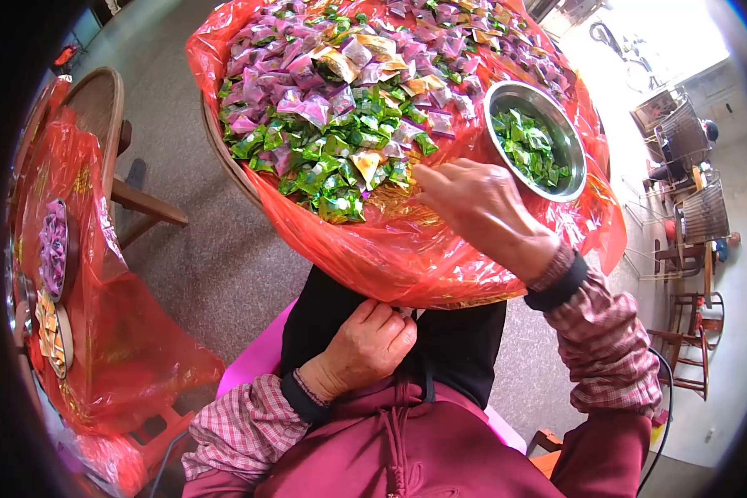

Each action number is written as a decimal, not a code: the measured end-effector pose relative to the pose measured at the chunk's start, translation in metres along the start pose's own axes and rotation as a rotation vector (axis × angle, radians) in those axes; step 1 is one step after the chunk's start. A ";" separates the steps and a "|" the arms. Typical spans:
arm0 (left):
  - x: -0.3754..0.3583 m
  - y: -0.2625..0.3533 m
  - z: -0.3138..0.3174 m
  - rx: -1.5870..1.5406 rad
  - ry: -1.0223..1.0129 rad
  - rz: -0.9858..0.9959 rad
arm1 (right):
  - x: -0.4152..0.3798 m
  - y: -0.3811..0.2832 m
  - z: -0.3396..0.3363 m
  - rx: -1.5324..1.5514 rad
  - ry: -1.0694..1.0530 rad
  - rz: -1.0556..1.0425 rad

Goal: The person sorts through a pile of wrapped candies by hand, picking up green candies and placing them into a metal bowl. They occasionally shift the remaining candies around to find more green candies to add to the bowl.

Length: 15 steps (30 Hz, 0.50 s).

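Note:
A round table covered in red plastic (307, 236) bears many small wrapped pieces. Purple-and-clear packets (307, 108) lie towards the back, green ones (332, 174) nearer me, with a few orange-and-white ones (367, 164) among them. My right hand (485, 207) is over the table's near part, left of and below a steel bowl (574, 170) of green packets (531, 149); its fingers are bent beside the green pile, and what they hold, if anything, is hidden. My left hand (369, 344) is closed at the table's near edge above my lap, on something small I cannot make out.
At the left, another surface with red plastic (116, 332) holds a dish of purple packets (53, 249) and a dish of orange ones (51, 332). A wooden chair (118, 108) stands behind it. Wire baskets (704, 212) and wooden stools (693, 340) are at the right.

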State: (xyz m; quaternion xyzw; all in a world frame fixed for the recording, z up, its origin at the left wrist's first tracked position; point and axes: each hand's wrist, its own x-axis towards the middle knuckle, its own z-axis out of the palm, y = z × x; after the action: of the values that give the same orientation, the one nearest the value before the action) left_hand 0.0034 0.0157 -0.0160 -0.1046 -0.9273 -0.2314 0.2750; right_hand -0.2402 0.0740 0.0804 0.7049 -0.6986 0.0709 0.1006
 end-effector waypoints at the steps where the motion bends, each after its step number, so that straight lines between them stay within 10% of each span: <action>1: 0.000 0.000 0.000 0.002 0.003 -0.002 | 0.005 -0.001 0.008 0.000 0.000 -0.004; 15: 0.000 0.000 0.001 -0.001 0.020 -0.015 | 0.013 -0.002 0.016 0.064 -0.043 -0.034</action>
State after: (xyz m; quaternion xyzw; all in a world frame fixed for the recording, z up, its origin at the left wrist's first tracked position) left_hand 0.0029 0.0162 -0.0170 -0.0955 -0.9251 -0.2350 0.2827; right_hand -0.2385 0.0578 0.0681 0.7210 -0.6858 0.0761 0.0643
